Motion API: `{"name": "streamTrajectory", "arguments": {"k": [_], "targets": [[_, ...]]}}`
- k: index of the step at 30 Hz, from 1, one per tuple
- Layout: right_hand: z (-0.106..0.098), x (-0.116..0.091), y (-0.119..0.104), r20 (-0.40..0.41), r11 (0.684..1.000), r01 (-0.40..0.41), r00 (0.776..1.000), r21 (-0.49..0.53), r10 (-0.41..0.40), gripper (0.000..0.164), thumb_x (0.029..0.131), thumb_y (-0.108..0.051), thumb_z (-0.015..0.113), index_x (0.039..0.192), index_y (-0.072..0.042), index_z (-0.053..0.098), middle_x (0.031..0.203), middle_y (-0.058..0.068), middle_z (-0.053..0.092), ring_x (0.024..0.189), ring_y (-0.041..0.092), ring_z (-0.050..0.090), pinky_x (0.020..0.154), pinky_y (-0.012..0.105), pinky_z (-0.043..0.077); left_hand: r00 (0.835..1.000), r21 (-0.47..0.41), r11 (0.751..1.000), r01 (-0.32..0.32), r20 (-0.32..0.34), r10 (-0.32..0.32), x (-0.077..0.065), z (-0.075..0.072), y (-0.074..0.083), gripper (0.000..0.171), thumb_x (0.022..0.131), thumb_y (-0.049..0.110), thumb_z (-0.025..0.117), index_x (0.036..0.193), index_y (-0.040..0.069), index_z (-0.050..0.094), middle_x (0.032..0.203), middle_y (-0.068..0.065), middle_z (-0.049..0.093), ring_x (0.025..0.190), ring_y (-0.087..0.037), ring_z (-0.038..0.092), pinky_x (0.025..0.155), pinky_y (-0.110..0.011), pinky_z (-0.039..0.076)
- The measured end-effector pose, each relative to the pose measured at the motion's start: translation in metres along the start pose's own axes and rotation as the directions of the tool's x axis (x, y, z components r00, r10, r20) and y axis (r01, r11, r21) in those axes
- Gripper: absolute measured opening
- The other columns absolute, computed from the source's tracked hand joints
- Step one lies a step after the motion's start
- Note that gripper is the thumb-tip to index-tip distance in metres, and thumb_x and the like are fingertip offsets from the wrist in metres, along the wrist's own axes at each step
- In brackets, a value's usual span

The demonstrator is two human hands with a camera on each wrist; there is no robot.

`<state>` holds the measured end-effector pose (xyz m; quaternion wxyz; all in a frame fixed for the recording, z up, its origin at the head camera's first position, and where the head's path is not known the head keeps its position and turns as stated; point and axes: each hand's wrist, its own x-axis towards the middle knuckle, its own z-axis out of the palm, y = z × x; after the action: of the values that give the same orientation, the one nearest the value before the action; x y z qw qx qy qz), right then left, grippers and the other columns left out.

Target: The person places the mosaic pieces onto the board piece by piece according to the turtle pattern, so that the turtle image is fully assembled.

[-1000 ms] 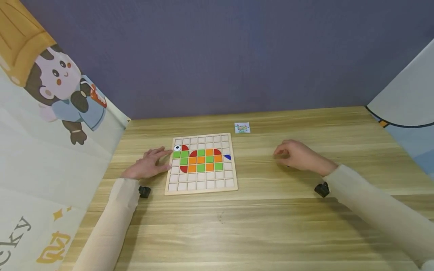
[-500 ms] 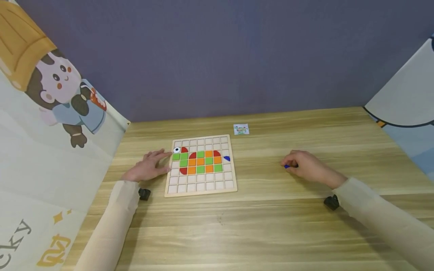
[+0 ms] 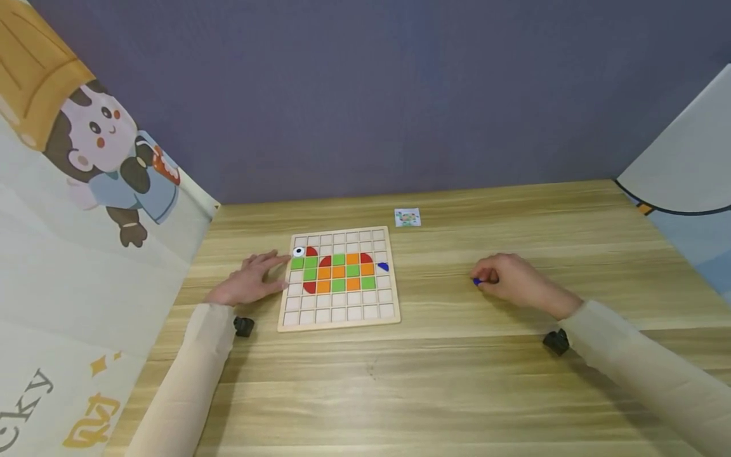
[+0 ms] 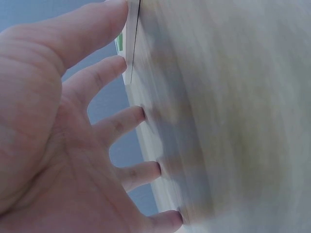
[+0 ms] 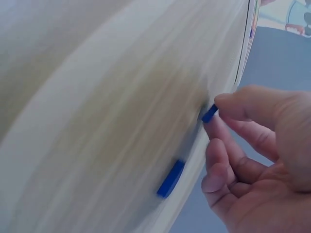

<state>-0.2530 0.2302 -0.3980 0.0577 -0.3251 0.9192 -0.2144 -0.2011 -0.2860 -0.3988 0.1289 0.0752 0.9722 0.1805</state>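
My left hand [image 3: 248, 279] lies at the left edge of a wooden grid board [image 3: 339, 315], thumb and index fingertip right at its rim. In the left wrist view its fingers are spread, with fingertips on the tabletop. My right hand [image 3: 508, 279], well right of the board, pinches a small blue piece [image 5: 210, 113] between thumb and fingertip, low over the table. A second blue piece [image 5: 171, 178] lies on the table beside that hand; in the head view the hand hides it. Green, orange and red tiles [image 3: 338, 271] and a round eye piece [image 3: 299, 251] fill some cells.
Near the board's right edge sits another blue piece [image 3: 383, 266], slightly askew. A small picture card [image 3: 407, 217] lies behind the board on the right. A dark wall [image 3: 400, 101] rises along the table's back edge, and a printed panel [image 3: 68, 254] stands at left.
My right hand has shifted toward me and slightly right, and the blue piece now shows at its fingertips. The left hand and board have stayed in place.
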Motion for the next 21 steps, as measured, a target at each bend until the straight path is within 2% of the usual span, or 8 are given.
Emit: {"name": "streamTrajectory", "arguments": {"k": [6,10,16,21], "targets": [[0.01,0.018,-0.019,-0.001,0.998,0.051,0.999,0.029,-0.051,0.015,0.079,-0.003,0.074,0.092,-0.01,0.07,0.078,-0.007,0.059,0.072,0.011,0.054,0.063,0.029,0.048,1.0,0.009,1.0,0.007,0.002,-0.007,0.0,0.0,0.001,0.068,0.092,0.049,0.056,0.148,0.019,0.034,0.154,-0.02,0.016,0.134,-0.054,0.008,0.093,-0.076,0.018],[0.021,0.036,-0.041,0.016,0.99,0.136,0.99,0.043,-0.137,0.015,0.08,-0.004,0.074,0.092,-0.012,0.07,0.081,-0.008,0.059,0.075,0.01,0.054,0.066,0.029,0.048,1.0,0.008,1.0,0.013,0.008,-0.013,0.0,-0.001,0.0,0.068,0.092,0.048,0.057,0.148,0.019,0.033,0.154,-0.02,0.016,0.134,-0.054,0.008,0.093,-0.076,0.018],[0.036,0.068,-0.091,0.065,0.958,0.274,0.958,0.089,-0.28,0.013,0.082,-0.005,0.071,0.092,-0.013,0.071,0.081,-0.008,0.058,0.075,0.012,0.052,0.073,0.031,0.046,1.0,0.007,1.0,0.003,0.014,-0.003,0.002,-0.001,-0.002,0.067,0.092,0.047,0.056,0.149,0.021,0.032,0.155,-0.018,0.015,0.134,-0.054,0.007,0.093,-0.076,0.018],[0.055,0.095,-0.134,0.127,0.927,0.344,0.923,0.153,-0.363,0.013,0.085,-0.004,0.067,0.095,-0.011,0.072,0.086,-0.007,0.063,0.08,0.012,0.055,0.074,0.026,0.047,1.0,0.007,1.0,-0.015,0.01,0.015,0.003,0.0,-0.002,0.067,0.092,0.047,0.056,0.149,0.02,0.032,0.154,-0.019,0.015,0.134,-0.055,0.007,0.092,-0.077,0.019]]}}
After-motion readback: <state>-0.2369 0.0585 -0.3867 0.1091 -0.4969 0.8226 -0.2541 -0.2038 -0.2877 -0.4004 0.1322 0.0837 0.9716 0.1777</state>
